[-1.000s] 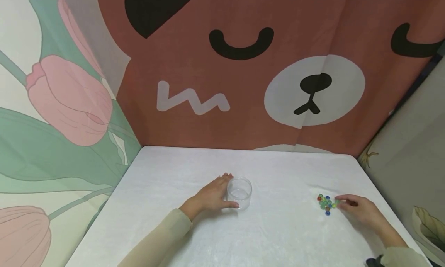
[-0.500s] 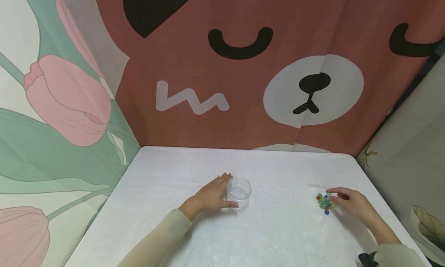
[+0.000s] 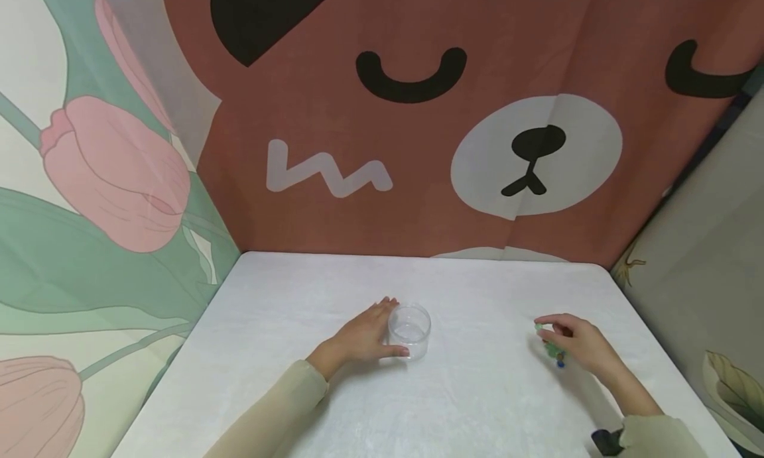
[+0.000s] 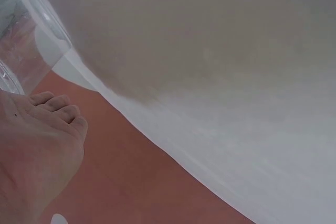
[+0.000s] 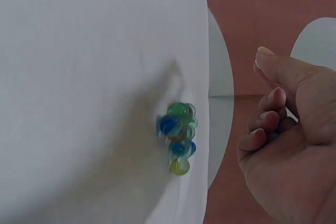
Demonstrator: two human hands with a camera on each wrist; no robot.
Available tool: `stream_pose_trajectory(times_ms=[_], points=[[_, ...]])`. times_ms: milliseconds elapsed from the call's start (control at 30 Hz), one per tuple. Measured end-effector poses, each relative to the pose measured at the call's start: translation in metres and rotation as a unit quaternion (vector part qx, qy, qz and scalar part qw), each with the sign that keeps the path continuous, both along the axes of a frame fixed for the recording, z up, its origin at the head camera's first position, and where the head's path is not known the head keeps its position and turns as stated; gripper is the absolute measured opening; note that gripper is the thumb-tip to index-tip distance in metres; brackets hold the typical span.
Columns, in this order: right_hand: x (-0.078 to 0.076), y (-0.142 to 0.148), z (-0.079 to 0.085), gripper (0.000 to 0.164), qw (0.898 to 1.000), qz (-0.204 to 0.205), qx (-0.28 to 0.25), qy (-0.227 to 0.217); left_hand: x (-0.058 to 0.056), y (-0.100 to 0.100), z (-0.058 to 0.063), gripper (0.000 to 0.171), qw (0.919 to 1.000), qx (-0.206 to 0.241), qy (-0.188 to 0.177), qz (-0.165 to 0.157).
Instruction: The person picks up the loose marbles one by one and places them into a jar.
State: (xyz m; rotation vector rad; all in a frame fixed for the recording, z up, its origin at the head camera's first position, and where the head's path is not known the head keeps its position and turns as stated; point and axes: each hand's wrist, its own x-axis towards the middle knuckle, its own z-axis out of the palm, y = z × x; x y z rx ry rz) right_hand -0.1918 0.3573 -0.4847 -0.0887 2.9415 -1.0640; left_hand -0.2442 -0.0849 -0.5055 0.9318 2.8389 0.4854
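Observation:
A clear plastic jar, open at the top, stands upright on the white table in the head view. My left hand holds it from the left, thumb across the near side and fingers behind. The left wrist view shows the jar's wall beside the curled fingers of the left hand. To the right, my right hand pinches a green glass marble between thumb and forefinger, above the table. Several coloured marbles lie clustered on the cloth beneath this hand, partly hidden by it in the head view.
The white cloth-covered table ends at a brown bear-print curtain behind. A tulip-print curtain hangs along the left, and a pale curtain along the right.
My right hand has moved left from the right side of the marble cluster, over it, and now carries a pinched green marble at its far left. The left hand and jar have stayed put.

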Motion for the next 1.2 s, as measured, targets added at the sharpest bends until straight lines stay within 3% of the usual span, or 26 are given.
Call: stream_pose_trajectory(times_ms=[433,1200], points=[[-0.005,-0.036,0.001,0.033,0.999,0.011,-0.024,0.032,0.002,0.0,-0.003,0.108,0.9999,0.0,-0.009,0.006],[-0.025,-0.099,0.006,0.024,0.993,0.054,-0.094,0.052,0.002,0.001,0.0,0.109,0.9999,0.004,-0.012,0.006]])
